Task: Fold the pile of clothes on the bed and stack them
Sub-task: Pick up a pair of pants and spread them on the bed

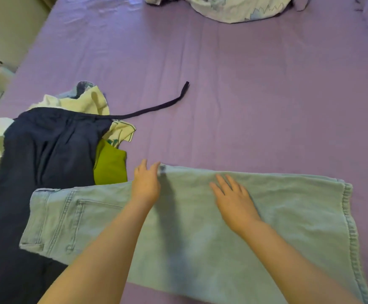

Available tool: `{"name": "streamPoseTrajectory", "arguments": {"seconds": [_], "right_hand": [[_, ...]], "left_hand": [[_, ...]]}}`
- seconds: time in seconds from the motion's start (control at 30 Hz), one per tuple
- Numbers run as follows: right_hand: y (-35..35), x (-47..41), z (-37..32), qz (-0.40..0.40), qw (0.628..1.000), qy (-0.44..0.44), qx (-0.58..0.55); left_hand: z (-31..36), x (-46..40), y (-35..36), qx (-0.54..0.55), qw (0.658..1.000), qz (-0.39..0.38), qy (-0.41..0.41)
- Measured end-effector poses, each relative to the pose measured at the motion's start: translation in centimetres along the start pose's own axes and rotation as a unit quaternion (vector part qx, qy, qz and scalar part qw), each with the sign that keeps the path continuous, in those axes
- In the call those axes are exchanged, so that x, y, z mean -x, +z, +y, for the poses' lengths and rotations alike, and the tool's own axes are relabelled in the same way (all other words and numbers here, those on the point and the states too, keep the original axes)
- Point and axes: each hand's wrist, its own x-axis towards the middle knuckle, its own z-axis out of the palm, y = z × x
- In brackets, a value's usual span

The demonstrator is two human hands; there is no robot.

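Several loose clothes (53,145) beside jeans (200,227)

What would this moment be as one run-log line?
stage: smoothing light blue jeans on purple bed sheet | left hand: at far edge | right hand: flat on denim | unfolded pile: left

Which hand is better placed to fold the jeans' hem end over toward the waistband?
Probably the right hand: it lies flat on the jeans nearer the hem; the left hand is midway along the far edge.
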Motion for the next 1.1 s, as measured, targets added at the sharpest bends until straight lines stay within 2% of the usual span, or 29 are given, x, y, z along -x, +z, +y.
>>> {"name": "streamPoseTrajectory", "arguments": {"seconds": [0.13,0.27,0.33,0.47,0.5,0.57,0.6,0.63,0.7,0.77,0.8,0.87,0.93,1.0,1.1], "right_hand": [[-0.5,-4.3,-3.0,0.034,0.999,0.012,-0.011],[-0.4,-5.8,-4.5,0.056,0.996,0.071,-0.012],[-0.5,-5.7,-4.2,0.066,0.995,0.081,-0.006],[-1.5,-6.5,-4.2,0.092,0.989,0.117,0.004],[-1.7,-6.7,-4.6,0.097,0.987,0.131,0.004],[-1.9,-7.0,-6.2,0.105,0.984,0.142,0.006],[-1.7,-7.1,-7.2,0.112,0.986,0.124,0.020],[-1.2,-7.1,-8.3,0.123,0.988,0.088,0.039],[-0.2,-7.2,-10.7,0.095,0.993,0.018,0.070],[0.9,-8.0,-12.8,0.021,0.998,0.010,0.061],[1.6,-8.7,-13.3,-0.016,0.998,0.018,0.055],[2.6,-10.6,-14.0,-0.068,0.995,0.041,0.056],[2.2,-12.1,-13.7,-0.105,0.990,0.053,0.081],[1.5,-13.0,-14.3,-0.139,0.982,0.064,0.107],[2.0,-11.2,-16.9,-0.085,0.984,0.086,0.129]], "left_hand": [[-1.2,-3.4,0.1,0.067,0.996,-0.056,0.011],[-1.4,-3.7,0.7,0.149,0.988,-0.041,0.012],[-1.8,-3.1,0.5,0.194,0.980,-0.039,0.032],[-2.6,-5.0,-1.8,0.287,0.952,-0.089,0.053],[-2.6,-5.8,-2.0,0.270,0.956,-0.095,0.060],[-2.2,-6.8,-1.4,0.131,0.986,-0.067,0.078],[-2.0,-6.9,-0.8,0.058,0.994,-0.040,0.081],[-1.7,-6.7,-0.2,0.033,0.996,-0.015,0.076],[-1.4,-6.0,0.7,0.097,0.994,0.009,0.045],[-2.7,-5.1,0.8,0.179,0.984,0.015,0.008],[-3.8,-4.5,1.0,0.169,0.985,0.028,0.017],[-7.3,-2.8,1.4,0.086,0.993,0.042,0.065],[-10.8,-0.8,1.9,0.007,0.994,0.022,0.110],[-15.1,0.9,1.5,-0.086,0.989,0.006,0.118],[-19.8,2.7,-0.8,-0.133,0.981,0.055,0.131]]}}
